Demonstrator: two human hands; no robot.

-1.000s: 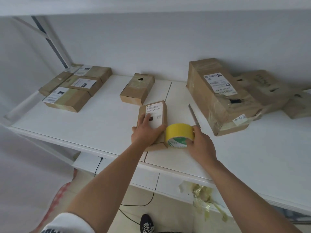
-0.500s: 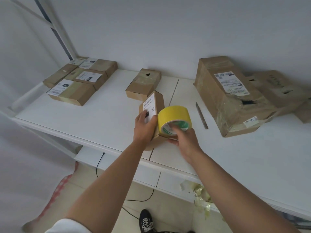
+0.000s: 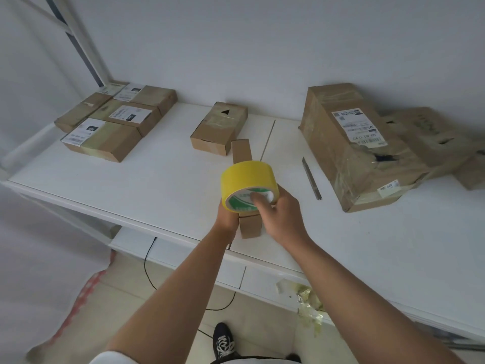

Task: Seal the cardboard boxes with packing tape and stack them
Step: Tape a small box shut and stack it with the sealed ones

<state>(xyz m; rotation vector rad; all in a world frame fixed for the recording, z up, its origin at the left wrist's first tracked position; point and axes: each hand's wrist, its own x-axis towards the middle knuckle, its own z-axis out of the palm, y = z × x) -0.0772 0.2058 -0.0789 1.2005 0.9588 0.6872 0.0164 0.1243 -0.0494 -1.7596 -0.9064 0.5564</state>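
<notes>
So I'm standing at the white table, gripping the yellow tape roll with my right hand. My fingers are curling into the cardboard core from the near side, one fingertip poking inside the ring, thumb wrapping the outer edge. The roll is sitting right on top of the small box, which is standing on its narrow side near the table's near edge, running away from me. My left hand is clutching the box from the left, mostly hiding behind the roll, so I can't tell exactly how those fingers are lying.

Just beyond it is sitting a box with a black triangle. Far left, a bunch of labelled boxes are lying flat together. On the right, a big crumpled box is slumping, with a metal blade lying between it and my hands.
</notes>
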